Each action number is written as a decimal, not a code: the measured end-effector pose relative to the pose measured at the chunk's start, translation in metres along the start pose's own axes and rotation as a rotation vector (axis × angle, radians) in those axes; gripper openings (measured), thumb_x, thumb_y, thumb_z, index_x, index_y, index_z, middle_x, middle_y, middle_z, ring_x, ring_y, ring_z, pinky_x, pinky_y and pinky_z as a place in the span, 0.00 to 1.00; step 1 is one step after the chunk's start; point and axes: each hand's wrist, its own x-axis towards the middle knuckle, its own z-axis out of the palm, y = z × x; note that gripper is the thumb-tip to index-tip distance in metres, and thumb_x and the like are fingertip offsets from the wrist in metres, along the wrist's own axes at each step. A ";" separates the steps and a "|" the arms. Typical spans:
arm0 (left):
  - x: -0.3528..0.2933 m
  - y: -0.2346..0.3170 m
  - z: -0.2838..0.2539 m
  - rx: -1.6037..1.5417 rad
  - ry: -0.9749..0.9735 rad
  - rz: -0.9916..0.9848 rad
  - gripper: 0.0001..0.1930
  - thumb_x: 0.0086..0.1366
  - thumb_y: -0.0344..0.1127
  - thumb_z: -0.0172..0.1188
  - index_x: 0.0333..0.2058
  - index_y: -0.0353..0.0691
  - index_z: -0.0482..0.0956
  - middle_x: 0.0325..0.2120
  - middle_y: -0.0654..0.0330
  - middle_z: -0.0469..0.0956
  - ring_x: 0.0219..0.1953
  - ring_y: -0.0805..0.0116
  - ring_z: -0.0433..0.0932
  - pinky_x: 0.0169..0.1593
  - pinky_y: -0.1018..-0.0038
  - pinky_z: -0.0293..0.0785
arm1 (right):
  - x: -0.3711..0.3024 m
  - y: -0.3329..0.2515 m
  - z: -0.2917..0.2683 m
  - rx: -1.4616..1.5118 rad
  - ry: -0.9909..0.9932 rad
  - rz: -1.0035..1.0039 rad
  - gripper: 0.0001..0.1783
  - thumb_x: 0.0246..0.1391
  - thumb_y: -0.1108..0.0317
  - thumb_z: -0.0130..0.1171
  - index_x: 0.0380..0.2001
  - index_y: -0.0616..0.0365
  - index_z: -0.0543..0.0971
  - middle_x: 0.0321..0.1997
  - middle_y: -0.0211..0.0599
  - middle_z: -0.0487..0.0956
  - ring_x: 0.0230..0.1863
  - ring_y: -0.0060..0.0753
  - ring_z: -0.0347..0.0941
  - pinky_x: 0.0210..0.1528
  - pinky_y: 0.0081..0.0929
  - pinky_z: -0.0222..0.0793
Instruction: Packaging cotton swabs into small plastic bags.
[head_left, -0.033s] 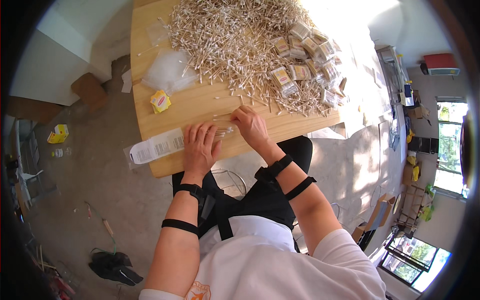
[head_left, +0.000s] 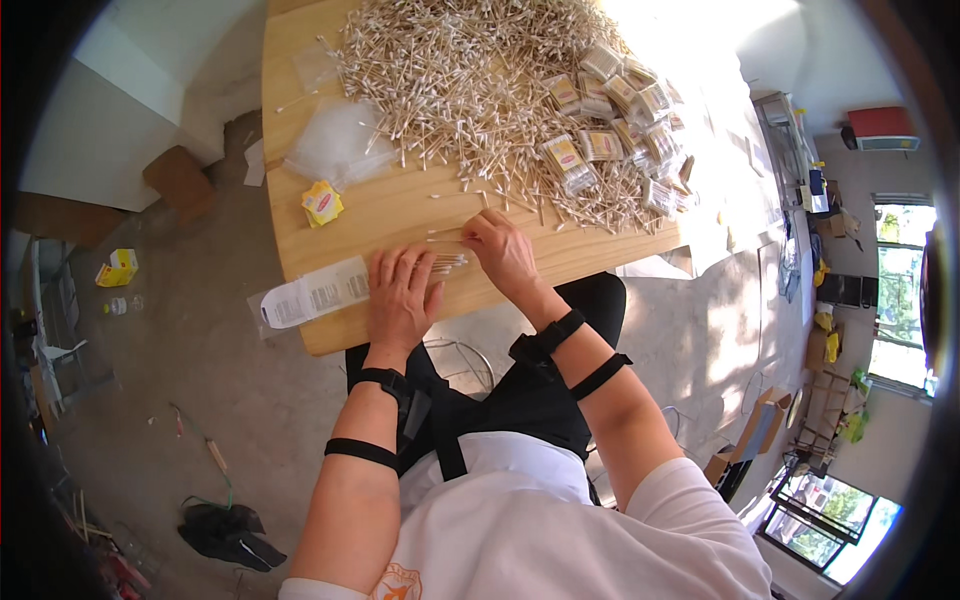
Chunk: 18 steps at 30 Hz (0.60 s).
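1. At the near edge of a pale wooden table (head_left: 400, 208), the left hand (head_left: 402, 292) lies palm down, its fingers slightly apart and lightly bent, covering the right end of a white printed packet (head_left: 318, 293); how firmly it grips, if at all, I cannot tell
2. Just right of that hand, a small row of white-tipped swabs (head_left: 450, 261) sticks out from under its thumb side, their tips toward the right hand; whether they lie inside the packet is hidden
3. Above and to the right of the row, the right hand (head_left: 505, 258) has its thumb and fingertips drawn together in a pinch, with a thin cotton swab (head_left: 446, 239) reaching left from them
4. Beyond both hands, a broad heap of loose swabs (head_left: 450, 85) spreads across the table, a few strays lying nearer the hands
5. On the heap's right side sit filled clear packs (head_left: 567, 165) with yellow-and-red labels, piled at various angles
6. Left of the heap rest a clear plastic bag (head_left: 338, 147) and, just below it, a small stack of yellow cards (head_left: 322, 204)
7. Down on the concrete floor (head_left: 190, 340), well apart from the table, stands a yellow box (head_left: 117, 268)
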 end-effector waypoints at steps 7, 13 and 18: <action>-0.001 0.001 0.001 -0.036 -0.021 -0.034 0.30 0.59 0.38 0.64 0.60 0.42 0.69 0.59 0.58 0.68 0.64 0.53 0.64 0.71 0.50 0.52 | 0.005 0.003 -0.005 -0.046 0.064 -0.015 0.04 0.51 0.69 0.63 0.31 0.54 0.80 0.34 0.34 0.77 0.42 0.44 0.76 0.39 0.39 0.73; -0.001 -0.002 0.003 0.033 -0.106 0.003 0.37 0.60 0.42 0.64 0.66 0.41 0.62 0.65 0.57 0.64 0.69 0.55 0.58 0.73 0.47 0.46 | -0.002 -0.020 0.011 -0.001 0.001 -0.070 0.04 0.52 0.68 0.64 0.28 0.55 0.79 0.33 0.35 0.77 0.41 0.44 0.76 0.38 0.40 0.72; -0.001 -0.002 0.002 0.008 -0.105 -0.013 0.36 0.61 0.43 0.64 0.66 0.41 0.63 0.64 0.58 0.65 0.69 0.56 0.58 0.73 0.49 0.47 | 0.001 -0.009 0.002 -0.143 0.284 0.404 0.08 0.51 0.65 0.66 0.28 0.56 0.78 0.35 0.37 0.76 0.39 0.48 0.77 0.37 0.43 0.71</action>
